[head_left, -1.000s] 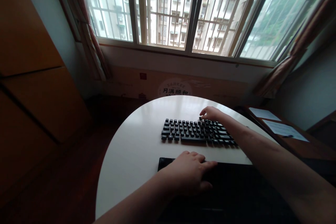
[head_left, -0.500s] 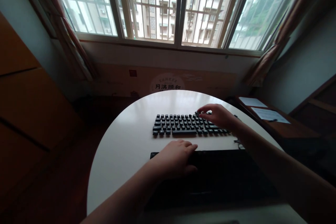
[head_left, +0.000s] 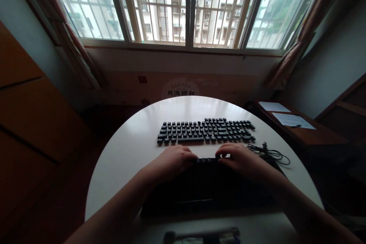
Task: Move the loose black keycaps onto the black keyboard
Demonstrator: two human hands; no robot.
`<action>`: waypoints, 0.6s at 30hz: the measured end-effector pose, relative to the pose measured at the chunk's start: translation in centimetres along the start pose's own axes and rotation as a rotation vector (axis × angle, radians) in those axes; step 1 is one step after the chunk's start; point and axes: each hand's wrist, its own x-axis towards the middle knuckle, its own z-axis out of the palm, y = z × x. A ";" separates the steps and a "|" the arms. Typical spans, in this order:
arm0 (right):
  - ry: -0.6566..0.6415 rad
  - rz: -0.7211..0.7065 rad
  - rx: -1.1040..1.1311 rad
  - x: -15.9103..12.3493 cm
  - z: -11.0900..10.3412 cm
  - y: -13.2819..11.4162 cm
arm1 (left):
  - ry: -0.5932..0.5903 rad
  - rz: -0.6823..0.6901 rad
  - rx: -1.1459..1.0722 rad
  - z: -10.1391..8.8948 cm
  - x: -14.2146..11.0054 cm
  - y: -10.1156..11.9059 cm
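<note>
Grip nearly closed, the right hand (head_left: pixel 238 157) curls thumb and fingertips around a small gap, meeting a dark keycap (head_left: pixel 217 156) at the far edge of a black keyboard (head_left: pixel 206 190); whether the keycap is pinched or only touched cannot be told. The left hand (head_left: pixel 174 161) lies palm down over the keyboard's far left part, fingers loosely together, its thumb hidden.

The keyboard sits toward the near side of a round white surface (head_left: pixel 121 171). Work looks early: a short run of raised keycaps shows between the hands, while most, the space bar (head_left: pixel 190 140) included, stand loose in keyboard-like rows nearer the surface's far edge. The keyboard's dark face hides what else is filled.

A coiled cable (head_left: pixel 270 154) lies near the surface's right edge. Beyond that edge, printed sheets (head_left: pixel 294 120) rest on brown wooden furniture (head_left: pixel 323 136).
</note>
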 end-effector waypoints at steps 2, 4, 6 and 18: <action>0.006 0.001 -0.010 -0.2 0.3 -0.1 | 0.003 -0.018 0.018 0.0 0.0 0.1; 0.014 0.002 -0.017 -0.3 0.5 -0.1 | 0.001 -0.033 0.029 -0.1 0.1 0.2; 0.022 0.002 -0.024 -0.3 0.7 0.0 | -0.004 -0.039 0.034 -0.2 0.1 0.3; -0.037 0.016 -0.149 0.0 0.5 -0.9 | 0.729 0.138 0.119 -2.6 -0.4 1.1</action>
